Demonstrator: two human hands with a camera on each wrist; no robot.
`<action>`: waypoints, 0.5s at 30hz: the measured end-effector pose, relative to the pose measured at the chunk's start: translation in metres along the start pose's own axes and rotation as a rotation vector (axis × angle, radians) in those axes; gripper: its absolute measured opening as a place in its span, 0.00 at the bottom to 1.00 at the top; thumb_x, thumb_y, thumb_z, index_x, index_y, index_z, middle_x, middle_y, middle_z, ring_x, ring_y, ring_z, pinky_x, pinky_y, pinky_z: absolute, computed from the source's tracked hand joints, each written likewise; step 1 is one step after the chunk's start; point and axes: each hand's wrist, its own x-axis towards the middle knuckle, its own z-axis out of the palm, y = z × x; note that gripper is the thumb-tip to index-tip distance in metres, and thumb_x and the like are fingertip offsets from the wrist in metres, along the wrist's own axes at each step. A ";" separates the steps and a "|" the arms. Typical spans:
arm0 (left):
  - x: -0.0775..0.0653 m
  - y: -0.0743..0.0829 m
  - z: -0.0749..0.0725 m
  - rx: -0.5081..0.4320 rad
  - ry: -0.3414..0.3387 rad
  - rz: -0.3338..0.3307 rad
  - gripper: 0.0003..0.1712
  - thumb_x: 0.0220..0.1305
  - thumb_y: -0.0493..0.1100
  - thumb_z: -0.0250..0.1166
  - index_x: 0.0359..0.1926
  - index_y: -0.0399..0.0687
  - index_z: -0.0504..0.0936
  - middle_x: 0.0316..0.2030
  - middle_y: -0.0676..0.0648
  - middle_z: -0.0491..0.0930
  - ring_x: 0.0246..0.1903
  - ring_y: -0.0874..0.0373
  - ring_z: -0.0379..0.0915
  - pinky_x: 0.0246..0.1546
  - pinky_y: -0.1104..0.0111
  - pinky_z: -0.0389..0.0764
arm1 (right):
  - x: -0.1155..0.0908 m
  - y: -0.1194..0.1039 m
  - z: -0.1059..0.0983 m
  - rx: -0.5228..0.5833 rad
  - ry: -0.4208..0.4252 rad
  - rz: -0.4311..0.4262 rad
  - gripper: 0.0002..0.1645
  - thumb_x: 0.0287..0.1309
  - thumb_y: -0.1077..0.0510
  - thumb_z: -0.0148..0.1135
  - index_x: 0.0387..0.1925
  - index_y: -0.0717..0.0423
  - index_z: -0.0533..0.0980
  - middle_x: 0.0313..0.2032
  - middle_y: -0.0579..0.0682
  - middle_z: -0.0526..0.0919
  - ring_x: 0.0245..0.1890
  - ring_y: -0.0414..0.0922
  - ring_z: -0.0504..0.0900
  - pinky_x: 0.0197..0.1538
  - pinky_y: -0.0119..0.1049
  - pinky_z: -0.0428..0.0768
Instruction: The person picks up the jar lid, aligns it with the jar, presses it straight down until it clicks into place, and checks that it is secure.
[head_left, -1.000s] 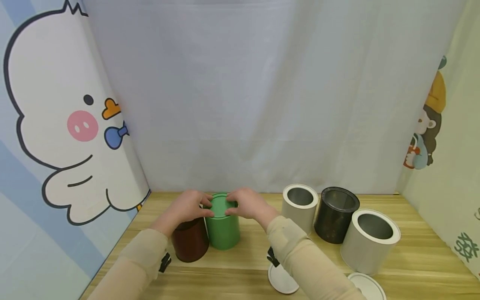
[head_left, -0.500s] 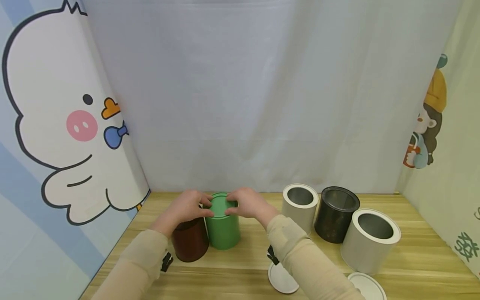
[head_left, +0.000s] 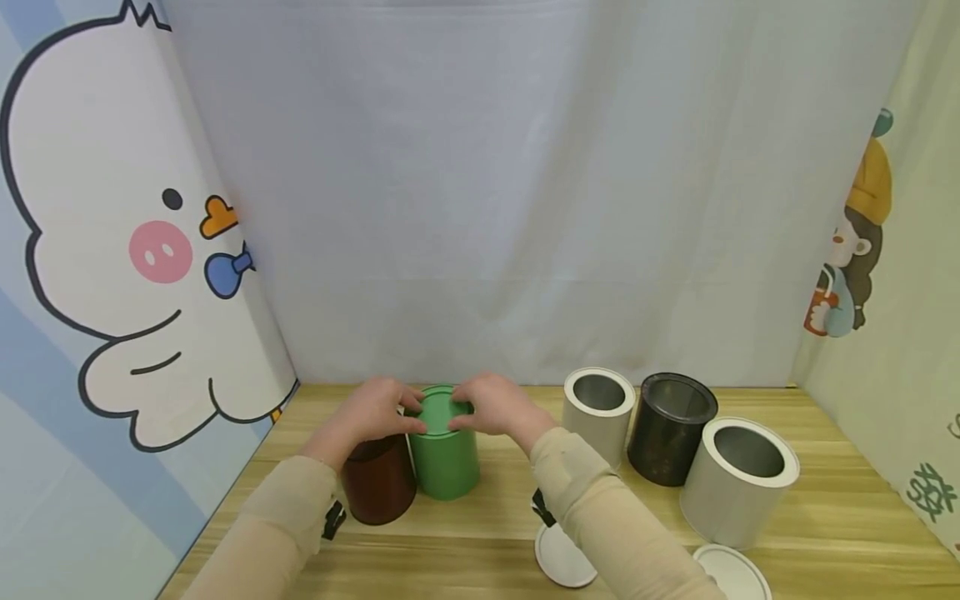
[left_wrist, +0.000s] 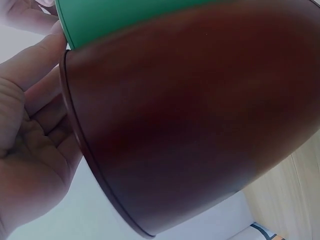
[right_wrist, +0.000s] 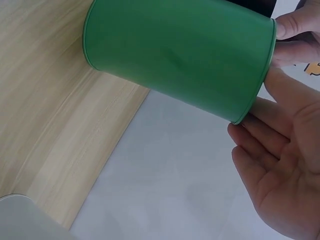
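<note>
A green can [head_left: 447,467] stands upright on the table, its round green lid [head_left: 439,410] seated in the top. My left hand [head_left: 380,410] grips the lid's left edge, thumb on the near side and fingers on the far side. Opposite it, my right hand [head_left: 497,406] grips the right edge in the same way; in the right wrist view its thumb and fingertips lie at the green rim. Close beside the green can, a dark brown-red can [head_left: 380,483] stands beneath my left hand and wrist, which hide most of its top.
To the right stand a smaller white can [head_left: 597,421], a black can [head_left: 670,433] and a larger white can [head_left: 738,492], all with open tops. Nearer on the wooden table [head_left: 442,554] lie two white lids: one lid [head_left: 564,560] beside my right forearm, another lid [head_left: 735,575] farther right.
Both hands stay at the green can's top with almost no movement. The view shifts very slightly; the cans and lids stay where they are.
</note>
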 end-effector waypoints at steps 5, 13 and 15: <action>0.000 0.000 -0.001 -0.029 0.006 0.001 0.17 0.56 0.47 0.75 0.42 0.39 0.90 0.51 0.41 0.83 0.51 0.43 0.79 0.51 0.54 0.80 | -0.001 0.000 -0.001 -0.029 0.000 -0.022 0.16 0.60 0.47 0.70 0.27 0.51 0.75 0.27 0.48 0.79 0.29 0.42 0.68 0.38 0.37 0.70; -0.003 -0.004 0.001 -0.040 0.024 0.042 0.17 0.57 0.46 0.74 0.43 0.39 0.90 0.51 0.40 0.83 0.51 0.43 0.79 0.50 0.53 0.80 | -0.003 0.002 0.003 -0.059 0.015 -0.024 0.16 0.60 0.47 0.69 0.40 0.55 0.83 0.44 0.49 0.86 0.47 0.48 0.80 0.55 0.41 0.76; -0.003 -0.005 0.002 -0.036 0.031 0.054 0.16 0.57 0.47 0.74 0.42 0.40 0.90 0.51 0.40 0.83 0.50 0.43 0.80 0.49 0.53 0.81 | -0.003 0.002 0.003 -0.053 0.012 -0.011 0.18 0.61 0.47 0.69 0.44 0.55 0.83 0.48 0.50 0.85 0.52 0.49 0.80 0.59 0.42 0.75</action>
